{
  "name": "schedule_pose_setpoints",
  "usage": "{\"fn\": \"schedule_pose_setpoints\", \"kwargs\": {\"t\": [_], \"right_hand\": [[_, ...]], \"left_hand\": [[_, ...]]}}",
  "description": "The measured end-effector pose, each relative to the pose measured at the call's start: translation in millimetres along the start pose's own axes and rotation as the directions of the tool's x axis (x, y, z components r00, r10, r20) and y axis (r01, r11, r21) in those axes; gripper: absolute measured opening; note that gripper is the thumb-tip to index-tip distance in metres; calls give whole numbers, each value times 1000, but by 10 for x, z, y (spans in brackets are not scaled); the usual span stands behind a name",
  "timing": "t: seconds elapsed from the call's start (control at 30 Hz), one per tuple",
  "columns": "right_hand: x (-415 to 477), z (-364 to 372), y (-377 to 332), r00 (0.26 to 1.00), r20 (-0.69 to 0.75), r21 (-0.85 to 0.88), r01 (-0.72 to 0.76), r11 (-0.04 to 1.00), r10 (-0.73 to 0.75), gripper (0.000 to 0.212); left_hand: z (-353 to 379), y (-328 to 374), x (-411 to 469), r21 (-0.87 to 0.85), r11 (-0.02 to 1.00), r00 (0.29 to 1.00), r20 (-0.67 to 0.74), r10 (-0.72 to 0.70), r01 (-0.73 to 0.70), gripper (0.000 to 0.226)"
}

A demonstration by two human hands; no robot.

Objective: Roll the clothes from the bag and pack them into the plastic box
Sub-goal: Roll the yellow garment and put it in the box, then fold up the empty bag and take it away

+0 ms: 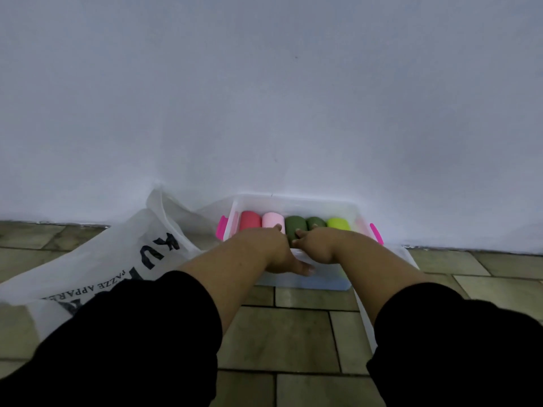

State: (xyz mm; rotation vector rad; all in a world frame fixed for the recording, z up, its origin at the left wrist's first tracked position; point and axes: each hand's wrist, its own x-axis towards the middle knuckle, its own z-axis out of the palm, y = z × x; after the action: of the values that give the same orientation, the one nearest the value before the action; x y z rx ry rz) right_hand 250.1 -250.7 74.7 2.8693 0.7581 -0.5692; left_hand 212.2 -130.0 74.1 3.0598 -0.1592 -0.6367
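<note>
A clear plastic box with pink handles stands on the floor against the wall. It holds a row of rolled clothes: a red roll, a pink roll, a dark green roll, a second dark green roll and a lime roll. Both my arms reach over its near rim. My left hand curls its fingers against the left side of the first dark green roll, thumb spread along the box's front wall. My right hand curls its fingers over that roll's right side. The roll's near end is hidden.
A white plastic bag with black lettering lies crumpled on the tiled floor to the left of the box. A clear plastic piece, perhaps the lid, lies at the box's right. The white wall stands right behind the box.
</note>
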Motion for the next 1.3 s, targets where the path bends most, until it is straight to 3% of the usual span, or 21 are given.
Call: {"fn": "schedule_pose_setpoints", "kwargs": {"t": [0.23,0.4,0.47,0.53,0.57,0.63,0.73,0.77,0.83,0.9,1.0,1.1,1.2,1.3], "right_hand": [[121,20,38,1000,18,-29,10,1000,-10,50],[93,37,16,1000,21,-42,8,999,-7,48],[50,72,21,1000,-20,-8,-21,1000,21,42],[-26,123,15,983,-180,29,-37,999,42,35],[-81,162,2,947,-310,105,-50,993,80,31],[-210,266,-41,807,-554,319,-19,947,203,30],[-438,445,-191,598,-750,439,131,889,282,36],[-531,513,-279,554,-781,448,174,877,289,38],[-703,671,-499,521,-808,435,210,875,277,40],[-854,821,-756,564,-787,429,210,878,250,39],[-1007,972,-1097,668,-721,421,210,883,184,43],[-1107,1036,-1309,733,-648,502,211,839,204,61],[-1149,1054,-1425,863,-436,690,138,711,256,107],[-1170,1119,-1469,934,-266,811,83,579,239,136]], "left_hand": [[-15,31,73,-4,1000,999,48,-19,19,92],[23,11,55,-8,999,999,-5,-35,35,94],[72,-21,6,-53,997,996,-73,-54,50,94],[127,-68,-110,-89,996,966,-255,-28,5,84],[173,-95,-188,-90,995,927,-375,6,-42,80],[342,-153,-365,-92,989,804,-593,40,-118,80],[784,-343,-615,-216,976,616,-774,-148,-38,82],[946,-472,-686,-289,957,612,-753,-244,26,81],[1195,-813,-802,-394,893,694,-581,-425,217,86],[1348,-1146,-901,-376,839,778,-350,-521,393,91],[1554,-1311,-1111,-316,847,876,-87,-474,427,89],[1806,-1178,-1478,-244,897,921,-33,-388,369,96],[2110,-957,-1926,-192,948,964,-29,-264,254,101],[2328,-699,-2251,-133,982,987,-77,-144,133,102]]}}
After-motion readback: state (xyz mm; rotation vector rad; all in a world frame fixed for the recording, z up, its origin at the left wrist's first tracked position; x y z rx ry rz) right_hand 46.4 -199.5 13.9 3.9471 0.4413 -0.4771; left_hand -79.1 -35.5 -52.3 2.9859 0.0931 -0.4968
